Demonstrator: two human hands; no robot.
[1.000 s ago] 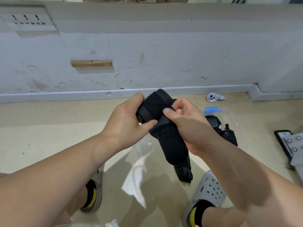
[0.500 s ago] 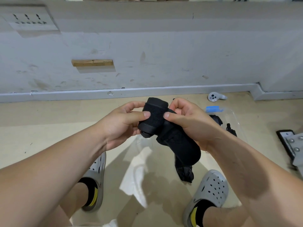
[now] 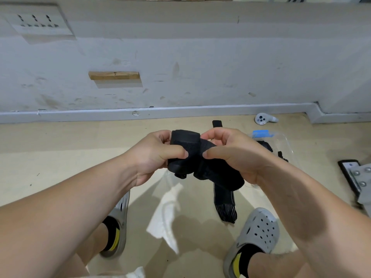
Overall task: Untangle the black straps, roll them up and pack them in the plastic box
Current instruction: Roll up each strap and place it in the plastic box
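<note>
My left grip (image 3: 154,157) and right grip (image 3: 230,155) are both clamped on the black strap (image 3: 185,143). Each thumb presses on its near face and the fingers curl over the far side. The left one holds the rolled-up part, the right one the loose part just beside it. I hold the strap in the air, left of the plastic box (image 3: 286,142) and nearer to me. Its striped tail (image 3: 223,199) hangs down below my right grip.

Nearer than the box, my two grey clogs (image 3: 259,233) stand on the floor, and a pale sheet (image 3: 166,213) lies between them; I cannot tell what it is. The box sits on the floor, partly hidden behind my right grip. It is clear, with a blue clip (image 3: 261,133) on its far rim and more black straps (image 3: 267,146) inside.

Right of the box lies a metal bracket (image 3: 359,177). Beyond its left end another strap end (image 3: 217,123) lies on the floor. Farther still, beyond the box near the wall, rests a white controller (image 3: 263,118).
</note>
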